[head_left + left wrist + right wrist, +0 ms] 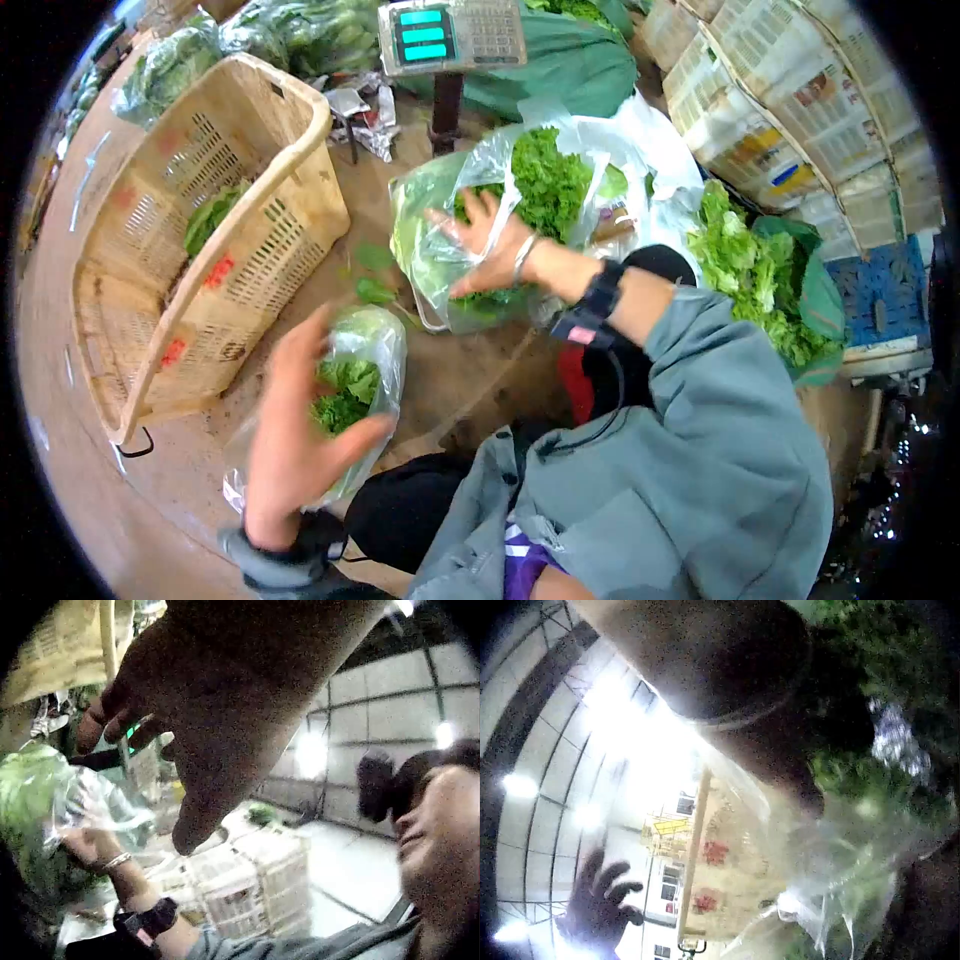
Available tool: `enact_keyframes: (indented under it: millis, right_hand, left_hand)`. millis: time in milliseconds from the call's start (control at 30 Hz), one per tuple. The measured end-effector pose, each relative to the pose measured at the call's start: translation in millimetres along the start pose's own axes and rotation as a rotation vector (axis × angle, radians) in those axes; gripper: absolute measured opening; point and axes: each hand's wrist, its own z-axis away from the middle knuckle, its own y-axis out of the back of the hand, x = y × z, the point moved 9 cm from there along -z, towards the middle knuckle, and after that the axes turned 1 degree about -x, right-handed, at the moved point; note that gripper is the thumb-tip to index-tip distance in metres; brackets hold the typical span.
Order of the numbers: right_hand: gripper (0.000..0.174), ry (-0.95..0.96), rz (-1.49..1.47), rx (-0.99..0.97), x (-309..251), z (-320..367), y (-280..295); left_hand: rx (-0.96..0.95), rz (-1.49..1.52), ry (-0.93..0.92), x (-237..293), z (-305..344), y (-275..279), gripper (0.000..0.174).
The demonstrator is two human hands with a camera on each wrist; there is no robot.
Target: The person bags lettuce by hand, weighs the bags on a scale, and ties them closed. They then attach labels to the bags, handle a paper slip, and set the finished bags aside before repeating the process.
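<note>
The clear plastic bag of leafy greens (420, 235) lies upper centre, nearer the right hand (500, 250), spread open against it; the left hand (295, 430) hangs open, empty, lower left.

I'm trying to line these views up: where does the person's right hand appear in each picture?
Head: the right hand is just above centre.
Left wrist: at the left, below mid-height.
Right wrist: large and dark, from the top centre into the right half.
Shared landmark: the clear plastic bag of greens at that hand.
</note>
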Motion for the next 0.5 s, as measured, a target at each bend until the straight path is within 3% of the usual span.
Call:
enact_keyframes:
  millis: [33, 100, 133, 233, 267, 300, 367, 433, 500]
  right_hand:
    - [0.086, 0.047, 0.079, 0.091, -8.9, 5.8, 6.5]
    - [0.065, 0.089, 0.192, 0.163, -2.3, -3.0, -13.9]
    - [0.053, -0.075, -0.239, 0.081, 18.9, -9.4, -21.1]
    - [0.054, 0.114, -0.156, 0.184, 18.9, -11.4, -0.2]
    - [0.055, 0.089, -0.003, 0.109, 28.0, -22.0, -32.6]
    - [0.055, 0.219, 0.110, 0.085, 11.3, -9.4, -13.6]
    - [0.057, 0.242, 0.198, 0.188, 9.1, -4.6, -22.3]
    - [0.059, 0.291, 0.142, 0.139, 3.1, 0.6, -5.9]
    - [0.063, 0.155, -0.081, 0.119, 19.7, 1.4, 4.1]
  left_hand:
    - [-0.032, -0.162, -0.134, 8.6, -22.2, -22.8, 0.089]
    - [-0.043, -0.374, -0.123, 21.7, -49.6, -55.5, 0.091]
    - [-0.016, -0.400, -0.164, 33.4, -58.9, -62.6, 0.093]
    - [0.062, -0.427, -0.211, 43.3, -83.7, -82.8, 0.096]
    - [0.063, -0.473, -0.184, 36.6, -92.2, -91.9, 0.097]
    - [0.065, -0.521, -0.158, 31.3, -100.2, -97.8, 0.097]
    - [0.081, -0.576, -0.170, 33.2, -105.7, -99.4, 0.098]
    - [0.069, -0.531, -0.132, 33.1, -109.1, -95.4, 0.098]
    - [0.061, -0.491, -0.125, 34.3, -112.3, -85.2, 0.098]
